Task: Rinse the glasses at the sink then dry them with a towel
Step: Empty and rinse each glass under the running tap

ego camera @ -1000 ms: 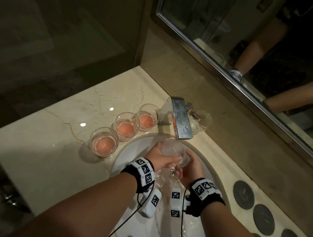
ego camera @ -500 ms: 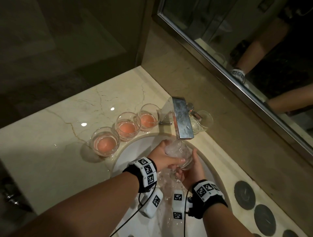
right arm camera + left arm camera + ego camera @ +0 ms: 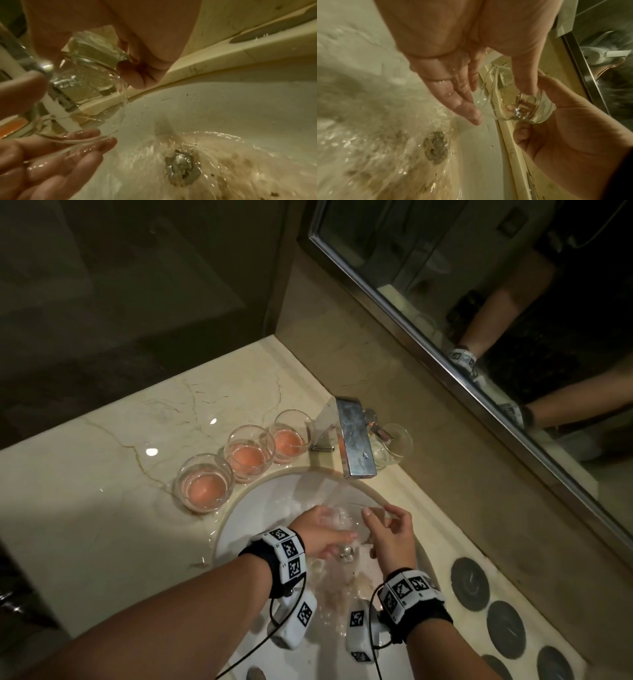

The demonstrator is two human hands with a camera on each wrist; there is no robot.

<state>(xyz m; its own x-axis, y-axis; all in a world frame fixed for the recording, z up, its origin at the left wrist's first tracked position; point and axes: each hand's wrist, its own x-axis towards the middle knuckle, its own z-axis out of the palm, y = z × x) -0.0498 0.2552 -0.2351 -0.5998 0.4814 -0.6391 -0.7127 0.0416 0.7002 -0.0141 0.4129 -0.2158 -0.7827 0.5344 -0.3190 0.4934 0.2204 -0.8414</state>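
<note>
A clear glass (image 3: 354,513) hangs tipped on its side over the white sink (image 3: 239,518), under the running faucet (image 3: 354,446). My right hand (image 3: 380,529) grips its thick base (image 3: 534,108), fingers curled round it. My left hand (image 3: 334,525) lies at the mouth with wet fingers (image 3: 82,143) straight under the rim, thumb against the wall. In the right wrist view the water stream (image 3: 58,108) falls past the glass (image 3: 89,75) onto my left hand (image 3: 60,155). Three glasses of pink liquid (image 3: 205,484) (image 3: 249,455) (image 3: 291,440) stand in a row left of the faucet.
A clear empty glass (image 3: 394,445) stands behind the faucet on the right. Dark round coasters (image 3: 469,583) lie on the marble counter right of the sink. Brownish water runs to the drain (image 3: 181,170). A framed mirror (image 3: 479,302) rises behind the counter.
The glass stood upright under the spout, filling with water; now it is tipped on its side. My right hand has shifted up round its base, and my left fingers have straightened at the rim.
</note>
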